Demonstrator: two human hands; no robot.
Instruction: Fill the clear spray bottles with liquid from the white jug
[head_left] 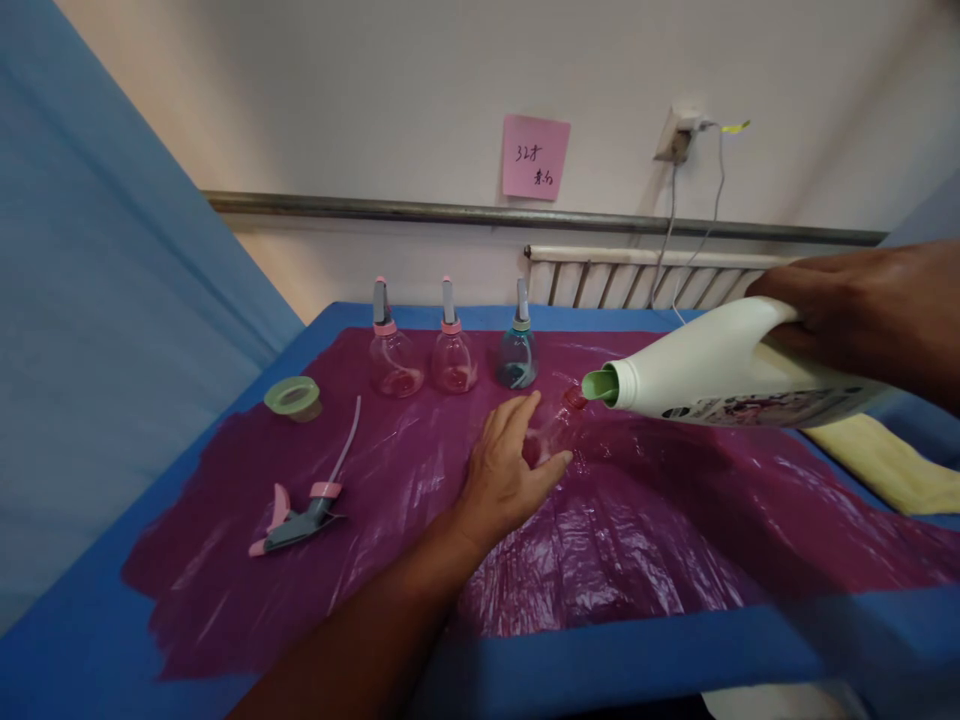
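Note:
My right hand (840, 310) grips the handle of a large pale detergent jug (697, 360), tipped on its side. The jug's green-lined spout (600, 386) is right at the open neck of a small clear bottle (559, 432). My left hand (514, 460) curves around that bottle, thumb on the near side and fingers on the far side; the bottle leans toward the jug. I cannot make out any stream of liquid. A grey and pink spray trigger head (304, 515) with its tube lies to the left. Behind it is a pale green cap (292, 397).
Two pink-collared spray bottles (395, 365) and a teal one (517, 355) stand in a row at the back. Crinkled purple plastic sheeting (405, 480) covers the blue table (600, 650). A yellow cloth (885, 460) lies right. Cables (670, 230) hang by the radiator (585, 280).

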